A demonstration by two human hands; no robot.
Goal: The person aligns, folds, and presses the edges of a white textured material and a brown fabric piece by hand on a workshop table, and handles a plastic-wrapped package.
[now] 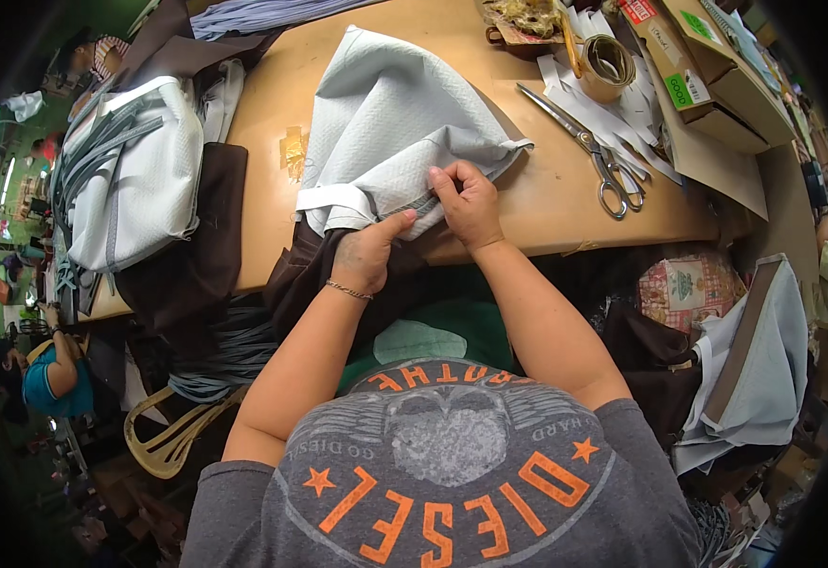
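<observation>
A light grey textured fabric piece [385, 104] with a dark brown fabric part lies at the table's near edge, bunched toward me. A white strap [335, 201] loops over its left side. My left hand [368, 254] is closed on the seamed edge, thumb on top and the other fingers hidden beneath the cloth. Just to the right, my right hand [471, 204] pinches the same fabric between thumb and curled fingers. Between the two hands runs a grey seam edge [422, 204].
Large scissors [589, 147] lie on the table [489, 71] at the right, beside white strips and a tape roll [608, 64]. Cardboard boxes [693, 85] stand farther right. A stack of grey fabric pieces [144, 180] sits at left. Another person [54, 374] works at far left.
</observation>
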